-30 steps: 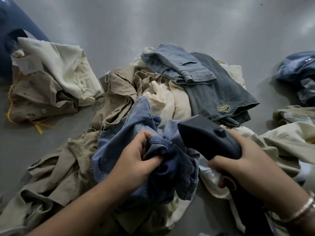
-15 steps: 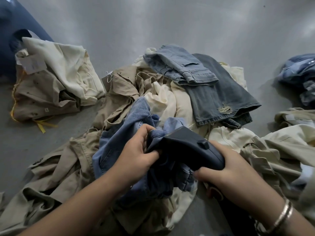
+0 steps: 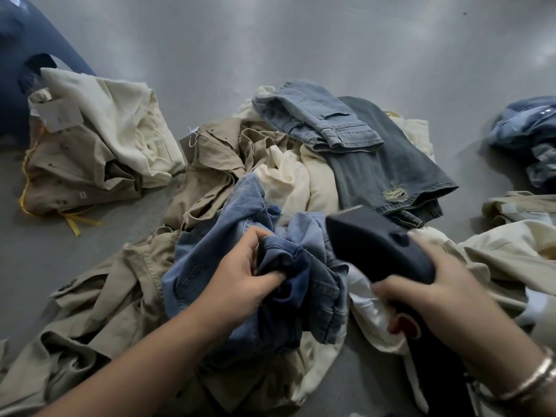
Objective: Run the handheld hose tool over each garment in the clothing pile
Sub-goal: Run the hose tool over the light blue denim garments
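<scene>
Left hand: our left hand point(image 3: 240, 278) has its grip curled tight round a bunch of the blue denim shirt point(image 3: 210, 254), lifting it off the pile
Right hand: our right hand point(image 3: 433, 299) has its grip wrapped round the handle of the hose tool point(image 3: 379, 245); the picture is a bit blurry here
Where the tool is: its dark head sits just beside the right edge of the blue shirt, and we cannot tell if it touches the cloth
Where the clothes are: the clothing pile point(image 3: 288, 176) lies on the grey floor point(image 3: 301, 55) in front of us, with more heaps to the left and right
What could go wrong: the shirt is all scrunched up, so we think the tool may only reach the outside folds and miss the rest
Another worry: our left fingers point(image 3: 270, 276) are near the tool head, so it might bump them if we push too far
Slip: the bunch might slide out of our grip, because denim is thick and heavy
Mix-up: the clothes overlap a lot, so we may skip one or do one twice
Blue shirt: soft, thick, wrinkly, pale on one side and dark on the other
Jeans point(image 3: 388, 164): stiff, folded flat, with a torn patch
Tan shirt point(image 3: 216, 164): thin and crumpled, with buttons
Cream cloth point(image 3: 301, 182): light and floppy
Tool: hard, smooth, dark, rounded
</scene>
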Tool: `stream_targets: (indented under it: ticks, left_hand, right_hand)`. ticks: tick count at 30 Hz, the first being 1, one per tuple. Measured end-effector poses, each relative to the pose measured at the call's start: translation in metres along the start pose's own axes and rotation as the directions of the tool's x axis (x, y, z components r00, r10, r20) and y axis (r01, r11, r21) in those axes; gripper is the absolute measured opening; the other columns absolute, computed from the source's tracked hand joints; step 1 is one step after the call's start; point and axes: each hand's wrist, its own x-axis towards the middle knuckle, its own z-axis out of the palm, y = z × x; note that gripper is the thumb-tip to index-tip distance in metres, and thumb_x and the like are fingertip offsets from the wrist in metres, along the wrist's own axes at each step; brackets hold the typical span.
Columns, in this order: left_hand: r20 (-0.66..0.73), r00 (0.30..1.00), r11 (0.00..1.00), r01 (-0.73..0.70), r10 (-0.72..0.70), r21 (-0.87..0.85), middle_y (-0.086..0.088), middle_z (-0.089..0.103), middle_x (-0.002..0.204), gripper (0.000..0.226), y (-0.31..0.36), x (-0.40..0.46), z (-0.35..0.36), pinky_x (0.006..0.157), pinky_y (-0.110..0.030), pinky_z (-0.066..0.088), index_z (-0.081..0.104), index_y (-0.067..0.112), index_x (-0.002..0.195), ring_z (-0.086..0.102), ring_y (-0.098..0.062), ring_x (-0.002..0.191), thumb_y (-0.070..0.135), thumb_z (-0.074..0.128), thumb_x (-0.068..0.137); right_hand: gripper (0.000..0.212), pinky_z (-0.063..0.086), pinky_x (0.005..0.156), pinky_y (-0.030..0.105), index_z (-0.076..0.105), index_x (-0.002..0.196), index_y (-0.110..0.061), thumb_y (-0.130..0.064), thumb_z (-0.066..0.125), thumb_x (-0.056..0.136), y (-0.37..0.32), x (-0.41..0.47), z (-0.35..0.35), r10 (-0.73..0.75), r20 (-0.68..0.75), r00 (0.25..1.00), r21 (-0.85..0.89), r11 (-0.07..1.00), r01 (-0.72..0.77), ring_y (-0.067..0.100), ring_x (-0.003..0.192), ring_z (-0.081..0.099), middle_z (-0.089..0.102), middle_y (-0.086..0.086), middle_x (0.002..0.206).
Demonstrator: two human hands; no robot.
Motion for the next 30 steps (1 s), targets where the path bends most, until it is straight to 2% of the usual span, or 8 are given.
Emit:
stream_targets:
  ticks: [4, 9, 13, 16, 20, 23, 27, 30]
  left_hand:
    - [0.038, 0.999, 1.000, 0.016, -0.017, 0.016, -0.006, 0.065, 0.085, 0.029, 0.003, 0.001, 0.004, 0.081, -0.029, 0.050, 0.049, 0.002, 0.097, 0.062, -0.014, 0.089, -0.013, 0.061, 0.075]
    - [-0.023, 0.991, 0.989, 0.133, -0.135, -0.062, -0.013, 0.066, 0.086, 0.025, 0.003, -0.006, 0.007, 0.077, -0.030, 0.052, 0.056, 0.005, 0.093, 0.063, -0.018, 0.085, -0.007, 0.066, 0.073]
    - [-0.052, 0.950, 0.891, 0.268, -0.307, -0.365, -0.013, 0.068, 0.092, 0.015, 0.012, 0.000, 0.021, 0.071, -0.027, 0.056, 0.059, 0.002, 0.101, 0.067, -0.020, 0.082, -0.003, 0.056, 0.087]
    - [-0.057, 0.940, 0.865, 0.283, -0.336, -0.414, -0.009, 0.067, 0.083, 0.007, 0.016, -0.005, 0.038, 0.065, -0.025, 0.056, 0.060, 0.005, 0.094, 0.067, -0.014, 0.073, 0.003, 0.056, 0.089]
    - [-0.028, 0.915, 0.821, 0.348, -0.403, -0.453, -0.012, 0.068, 0.084, 0.005, 0.014, -0.012, 0.046, 0.060, -0.025, 0.057, 0.060, 0.006, 0.090, 0.067, -0.013, 0.067, 0.006, 0.056, 0.089]
    - [0.086, 0.875, 0.711, 0.442, -0.477, -0.548, -0.016, 0.072, 0.085, 0.017, 0.013, -0.008, 0.038, 0.059, -0.028, 0.059, 0.066, 0.001, 0.091, 0.071, -0.020, 0.068, 0.013, 0.058, 0.082]
    - [0.370, 0.784, 0.506, 0.609, -0.498, -0.611, -0.020, 0.070, 0.108, 0.038, 0.015, -0.008, 0.031, 0.080, -0.038, 0.059, 0.074, 0.000, 0.100, 0.072, -0.028, 0.088, 0.021, 0.066, 0.070]
    - [0.446, 0.775, 0.636, 0.627, -0.448, -0.451, -0.015, 0.069, 0.113, 0.036, 0.014, -0.007, 0.025, 0.082, -0.034, 0.055, 0.074, 0.008, 0.106, 0.069, -0.025, 0.095, 0.021, 0.070, 0.072]
  right_hand:
    - [0.038, 0.046, 0.039, 0.028, 0.065, 0.087, -0.029, -0.020, 0.072, 0.052, -0.001, -0.010, 0.025, 0.071, 0.228, 0.971, -0.053, 0.997, -0.061, 0.020, 0.044, 0.059, 0.065, 0.003, 0.061]
    - [0.029, 0.057, 0.063, 0.036, 0.059, 0.091, -0.018, -0.004, 0.076, 0.072, 0.012, 0.018, 0.003, -0.050, -0.186, 0.981, -0.102, 0.994, 0.031, 0.020, 0.063, 0.066, 0.068, 0.001, 0.072]
    - [0.051, 0.050, 0.056, 0.013, 0.060, 0.099, -0.021, -0.009, 0.087, 0.058, 0.019, 0.006, 0.013, -0.092, -0.088, 0.992, 0.167, 0.980, 0.106, 0.005, 0.072, 0.070, 0.073, -0.011, 0.082]
    - [0.067, 0.055, 0.073, 0.022, 0.058, 0.109, -0.026, -0.021, 0.090, 0.051, 0.026, 0.007, 0.035, -0.093, -0.061, 0.994, 0.148, 0.984, 0.101, 0.006, 0.089, 0.070, 0.073, -0.012, 0.097]
    - [0.052, 0.055, 0.079, 0.039, 0.055, 0.103, -0.032, -0.019, 0.070, 0.054, 0.031, 0.016, 0.041, -0.114, -0.144, 0.983, 0.029, 0.992, 0.119, 0.010, 0.084, 0.069, 0.071, -0.010, 0.090]
    - [0.045, 0.055, 0.074, 0.031, 0.056, 0.099, -0.022, 0.002, 0.069, 0.064, 0.030, 0.019, 0.036, -0.160, -0.139, 0.977, 0.137, 0.974, 0.179, 0.013, 0.082, 0.068, 0.071, -0.003, 0.086]
    - [0.044, 0.054, 0.065, 0.020, 0.056, 0.097, -0.013, 0.018, 0.066, 0.066, 0.019, 0.021, 0.025, -0.201, -0.122, 0.972, 0.295, 0.928, 0.229, 0.009, 0.074, 0.067, 0.069, -0.004, 0.078]
    - [0.048, 0.052, 0.059, 0.018, 0.056, 0.094, -0.013, 0.027, 0.062, 0.068, 0.014, 0.019, 0.021, -0.197, -0.138, 0.971, 0.356, 0.904, 0.234, 0.007, 0.068, 0.064, 0.067, -0.004, 0.072]
